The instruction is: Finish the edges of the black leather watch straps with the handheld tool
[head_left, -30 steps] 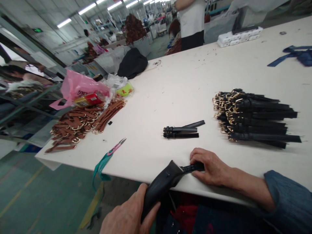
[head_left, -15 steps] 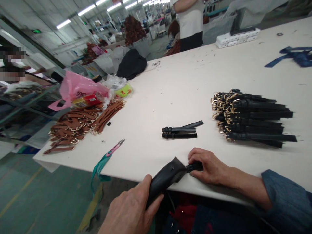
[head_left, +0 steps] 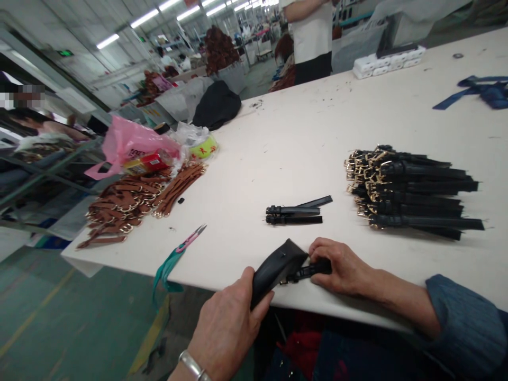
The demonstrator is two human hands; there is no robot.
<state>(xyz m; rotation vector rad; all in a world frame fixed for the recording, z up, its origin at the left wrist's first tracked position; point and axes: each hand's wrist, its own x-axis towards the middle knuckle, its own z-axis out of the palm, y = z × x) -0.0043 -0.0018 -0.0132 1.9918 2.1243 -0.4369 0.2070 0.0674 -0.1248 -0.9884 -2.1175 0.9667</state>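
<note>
My left hand [head_left: 230,317], with a silver bangle at the wrist, is closed round a wide black leather strap [head_left: 273,267]. A small hole or stud shows near the strap's broad, angular end. My right hand [head_left: 337,264] pinches a short black buckle strap [head_left: 301,273] at the front edge of the table. Its buckle end points left, beneath the wide strap's end; whether the two are joined is hidden. Beyond my hands lie several loose short black buckle straps [head_left: 296,211]. To the right is a big pile of black buckle straps [head_left: 416,193] with gold buckles.
Pink-handled thread snips [head_left: 190,241] with a teal ribbon [head_left: 169,272] lie at the near left edge. Brown buckle straps [head_left: 130,201], a pink bag [head_left: 135,140] and a black cloth item [head_left: 217,106] are farther left. A person [head_left: 311,37] stands across the table [head_left: 254,159].
My left hand has moved up and right with the wide strap, whose end now covers part of the short strap. The short strap's buckle now shows below it. My right hand stays nearly in place.
</note>
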